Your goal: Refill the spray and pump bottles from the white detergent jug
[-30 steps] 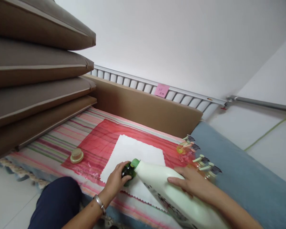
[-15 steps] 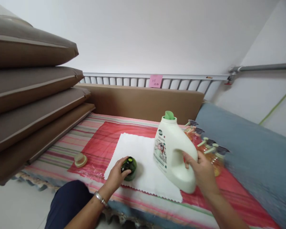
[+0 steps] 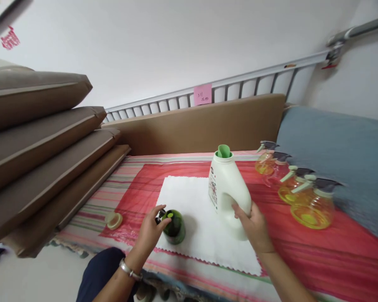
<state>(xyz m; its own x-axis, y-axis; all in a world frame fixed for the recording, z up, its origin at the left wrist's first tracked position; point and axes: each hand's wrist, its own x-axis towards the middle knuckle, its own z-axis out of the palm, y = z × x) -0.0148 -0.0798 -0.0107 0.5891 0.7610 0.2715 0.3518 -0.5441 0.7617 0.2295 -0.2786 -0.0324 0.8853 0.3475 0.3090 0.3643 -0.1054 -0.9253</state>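
Observation:
My left hand (image 3: 151,224) is curled beside the neck of a dark green see-through bottle (image 3: 175,233), thumb and forefinger closed round a small black piece (image 3: 158,219). The bottle stands upright with an open mouth, on the left part of a white scallop-edged cloth (image 3: 189,191). My right hand (image 3: 254,224) grips the handle of a large pale green jug (image 3: 229,176). This jug is nearly upright over the cloth's right side; whether its base touches the cloth I cannot tell. Its cap is off, and a green spout (image 3: 224,151) shows in the mouth.
Several clear pump bottles (image 3: 313,209) with dark tops line the right side. A pale round cap (image 3: 114,220) lies at the left on a red sheet (image 3: 135,201). Brown cushions (image 3: 44,142) are stacked at the left; a long brown panel (image 3: 189,130) closes the back.
The view has shifted and tilted. The jug in my right hand has come more upright and its label has turned away leftward. My left fingers have drawn slightly left of the bottle.

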